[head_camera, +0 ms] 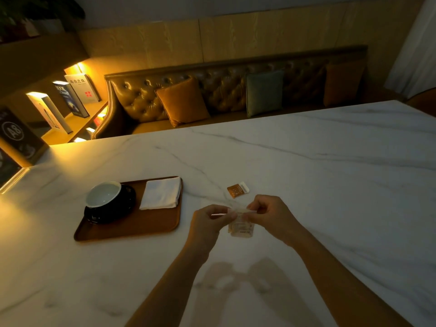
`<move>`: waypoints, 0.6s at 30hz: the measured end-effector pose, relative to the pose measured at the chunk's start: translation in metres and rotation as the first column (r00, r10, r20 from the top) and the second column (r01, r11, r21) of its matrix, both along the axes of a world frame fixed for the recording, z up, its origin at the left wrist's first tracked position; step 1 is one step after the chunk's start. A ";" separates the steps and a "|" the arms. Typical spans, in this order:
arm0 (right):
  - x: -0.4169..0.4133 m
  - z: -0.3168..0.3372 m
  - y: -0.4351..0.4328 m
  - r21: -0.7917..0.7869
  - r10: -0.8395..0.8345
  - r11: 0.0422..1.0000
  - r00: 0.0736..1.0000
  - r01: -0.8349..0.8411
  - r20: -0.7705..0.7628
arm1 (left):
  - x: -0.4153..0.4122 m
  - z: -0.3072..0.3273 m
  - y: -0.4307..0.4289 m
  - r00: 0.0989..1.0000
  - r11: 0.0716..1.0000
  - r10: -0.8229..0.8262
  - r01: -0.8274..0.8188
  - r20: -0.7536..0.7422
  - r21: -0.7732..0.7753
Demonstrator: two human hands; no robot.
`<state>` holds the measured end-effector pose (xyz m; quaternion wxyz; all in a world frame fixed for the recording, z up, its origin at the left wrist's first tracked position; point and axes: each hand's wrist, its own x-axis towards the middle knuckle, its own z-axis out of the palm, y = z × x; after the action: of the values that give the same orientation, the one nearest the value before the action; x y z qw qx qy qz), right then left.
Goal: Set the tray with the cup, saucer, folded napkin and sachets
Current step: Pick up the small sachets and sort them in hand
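Note:
A brown tray (151, 226) lies on the marble table, left of my hands. On its left half a dark cup with a white inside (103, 193) stands on a dark saucer (128, 202). A folded white napkin (161, 193) lies on the tray's far right part. My left hand (210, 219) and my right hand (271, 214) both pinch the top edge of a pale sachet (241, 228), held upright just above the table to the right of the tray. An orange and white sachet (237, 190) lies flat on the table beyond my hands.
The white marble table (306, 175) stretches far to the right and towards me. A tufted leather bench with cushions (184, 102) runs along its far side. A lit shelf with books (75, 95) and a dark A8 sign (16, 135) stand at the left.

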<state>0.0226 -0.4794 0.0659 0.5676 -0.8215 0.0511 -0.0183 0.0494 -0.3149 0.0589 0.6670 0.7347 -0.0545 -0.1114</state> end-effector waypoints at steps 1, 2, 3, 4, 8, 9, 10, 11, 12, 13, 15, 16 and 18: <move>-0.001 0.000 0.001 -0.006 0.004 1.000 1.000 -0.004 -0.003 | -0.002 0.000 0.000 1.000 1.000 0.012 -0.012 -0.005 0.009; -0.001 -0.001 0.002 -0.008 0.011 1.000 1.000 -0.011 -0.005 | -0.003 -0.001 0.000 1.000 1.000 0.021 -0.021 -0.006 0.009; -0.002 -0.001 0.003 -0.010 0.020 1.000 1.000 -0.021 -0.006 | -0.004 -0.001 0.000 1.000 1.000 0.028 -0.028 -0.008 0.006; -0.003 -0.001 0.004 -0.014 0.031 0.999 0.999 -0.031 -0.010 | -0.005 -0.002 0.000 0.999 0.999 0.041 -0.041 -0.004 0.008; -0.006 -0.002 0.005 -0.020 0.049 0.999 0.999 -0.049 -0.024 | -0.010 -0.006 0.000 0.996 0.996 0.084 -0.084 -0.001 0.015; -0.008 -0.002 0.006 -0.002 0.044 0.999 0.999 -0.044 -0.020 | -0.011 -0.006 0.000 0.996 0.996 0.088 -0.088 -0.003 0.012; -0.009 -0.003 0.006 0.019 0.037 0.999 0.999 -0.037 -0.015 | -0.012 -0.007 -0.001 0.996 0.996 0.091 -0.091 -0.002 0.007; -0.011 -0.003 0.006 0.036 0.030 0.999 0.999 -0.030 -0.012 | -0.013 -0.007 -0.002 0.996 0.996 0.094 -0.094 -0.001 -0.001; -0.013 -0.003 0.004 0.050 0.026 0.998 1.000 -0.025 -0.008 | -0.014 -0.007 -0.002 0.996 0.996 0.092 -0.092 -0.002 -0.011; -0.014 -0.003 0.003 0.060 0.023 0.998 1.000 -0.023 -0.004 | -0.015 -0.007 -0.002 0.996 0.996 0.086 -0.086 -0.001 -0.018; -0.017 -0.003 0.000 0.055 0.020 0.998 1.000 -0.020 0.008 | -0.016 -0.006 -0.004 0.997 0.997 0.072 -0.072 0.007 -0.029; -0.018 -0.002 -0.001 0.045 0.015 0.999 1.000 -0.015 0.014 | -0.016 -0.006 -0.004 0.998 0.997 0.066 -0.066 0.009 -0.033; -0.019 -0.002 -0.002 0.036 -0.005 0.999 1.000 0.005 0.024 | -0.016 -0.006 -0.006 0.999 0.998 0.053 -0.052 0.009 -0.043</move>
<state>0.0037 -0.4813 0.0641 0.5830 -0.8106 0.0467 -0.0286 0.0329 -0.3205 0.0529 0.6851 0.7219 -0.0409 -0.0888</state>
